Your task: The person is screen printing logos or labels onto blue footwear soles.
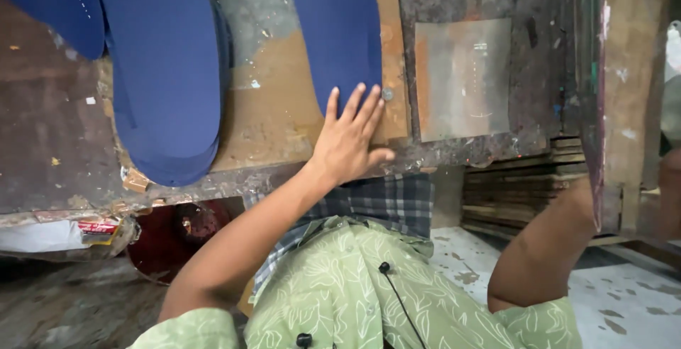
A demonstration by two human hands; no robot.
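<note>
My left hand (349, 140) lies flat, fingers spread, on the near end of a single dark blue shoe insole (337, 30) and on the brown board (273, 115) beneath it. It grips nothing. To the left, apart from that hand, sits a stack of blue insoles (167, 72), with another blue insole (57, 8) at the top left corner. My right forearm (543, 250) reaches up to the right. Its hand is hidden behind an upright worn wooden piece (617, 93).
The worn workbench (50, 143) carries a grey metal plate (461, 79) to the right of the single insole. Stacked wooden boards (521, 189) sit under the bench edge at the right. A dark red round object (177, 232) sits below at the left, above a stained floor (624, 299).
</note>
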